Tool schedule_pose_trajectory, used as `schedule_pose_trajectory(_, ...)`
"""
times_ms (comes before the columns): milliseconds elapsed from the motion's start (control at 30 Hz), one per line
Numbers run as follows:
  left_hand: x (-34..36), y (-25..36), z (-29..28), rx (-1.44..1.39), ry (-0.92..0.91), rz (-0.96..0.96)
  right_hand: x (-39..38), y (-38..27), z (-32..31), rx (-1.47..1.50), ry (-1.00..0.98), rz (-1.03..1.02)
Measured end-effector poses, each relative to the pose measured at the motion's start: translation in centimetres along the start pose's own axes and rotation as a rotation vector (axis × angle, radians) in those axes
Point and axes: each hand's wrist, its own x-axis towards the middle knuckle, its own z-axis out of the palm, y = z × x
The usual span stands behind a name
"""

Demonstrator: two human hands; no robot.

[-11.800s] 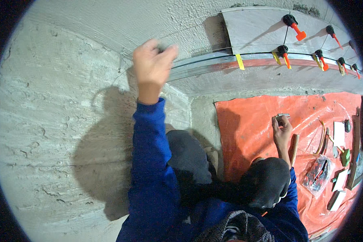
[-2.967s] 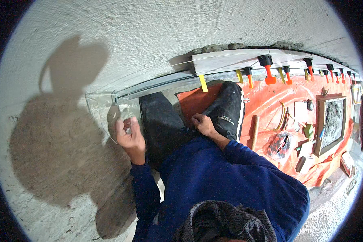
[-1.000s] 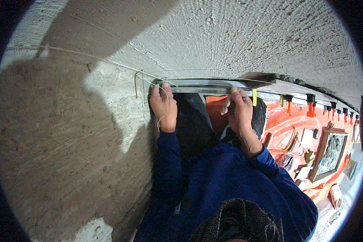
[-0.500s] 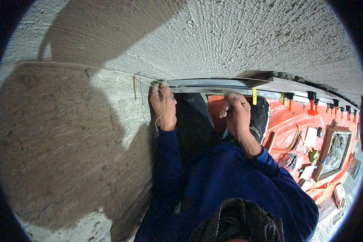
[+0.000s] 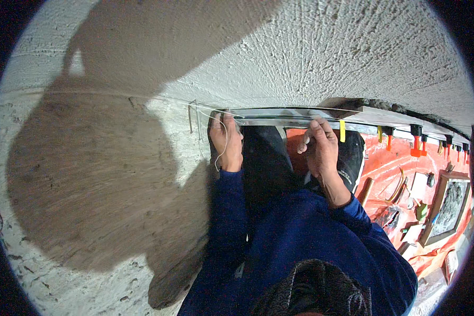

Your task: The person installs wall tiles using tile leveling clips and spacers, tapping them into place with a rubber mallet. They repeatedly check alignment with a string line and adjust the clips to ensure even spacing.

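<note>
A long grey metal strip point(image 5: 279, 121) runs along the foot of the rough plastered wall. My left hand point(image 5: 226, 142) is closed at its left end, fingertips curled over the edge. White string point(image 5: 225, 152) hangs in a loop across the back of that hand. More of this string stretches along the wall past bent metal pins point(image 5: 191, 117) just left of the hand. Farther right, my right hand point(image 5: 323, 150) pinches the strip between thumb and forefinger, other fingers curled. Its grip is partly hidden behind the fingers. A yellow tab point(image 5: 342, 131) hangs beside it.
Black-and-red clamps point(image 5: 416, 139) line the board point(image 5: 389, 117) to the right. Orange sheeting point(image 5: 376, 163) below carries a framed grey panel point(image 5: 445, 208), a wooden handle point(image 5: 367, 191) and small tools. Rough concrete point(image 5: 89, 184) with my shadow fills the left.
The whole view has shifted, so the scene sits a little farther right and lower. Both hands stay at the strip; the right fingertips now reach higher against it.
</note>
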Motion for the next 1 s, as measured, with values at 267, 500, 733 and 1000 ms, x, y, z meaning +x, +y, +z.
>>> schedule_pose_trajectory(267,0.0,-0.2,0.0,0.002,0.037,-0.066,0.0,0.4,-1.1,-0.048,-0.152,-0.016)
schedule_pose_trajectory(500,0.8,-0.6,-0.5,0.064,-0.013,0.017,-2.2,4.0,-6.2,-0.328,-0.315,0.029)
schedule_pose_trajectory(733,0.6,-0.2,-0.5,0.228,0.094,0.013,-1.0,8.8,-14.2,-0.709,-0.171,0.000)
schedule_pose_trajectory(1000,0.5,-0.3,-0.3,0.210,0.118,0.116,1.0,10.8,-18.3,-0.919,-0.110,-0.005)
